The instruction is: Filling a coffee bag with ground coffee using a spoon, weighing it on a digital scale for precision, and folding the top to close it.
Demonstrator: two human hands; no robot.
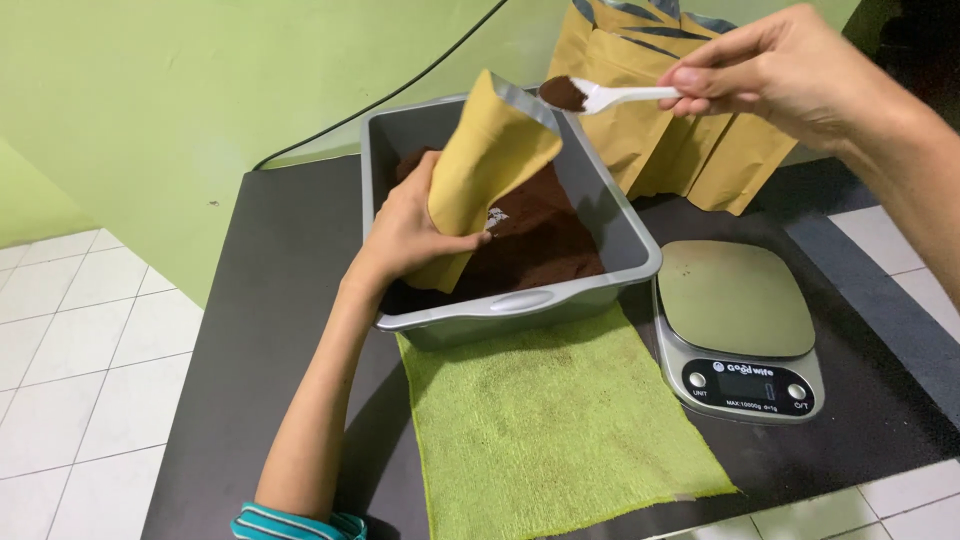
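Filling step: your left hand [405, 232] is gripping the pouch [487, 160] over the tray [520, 300]; your right hand [775, 70], at one o'clock, is pinching a loaded spoon [600, 96], needing a steady tip into the mouth.

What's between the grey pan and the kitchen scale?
Nothing: in the head view a narrow strip of bare dark tabletop separates the grey pan from the kitchen scale. The green towel stops short of the scale.
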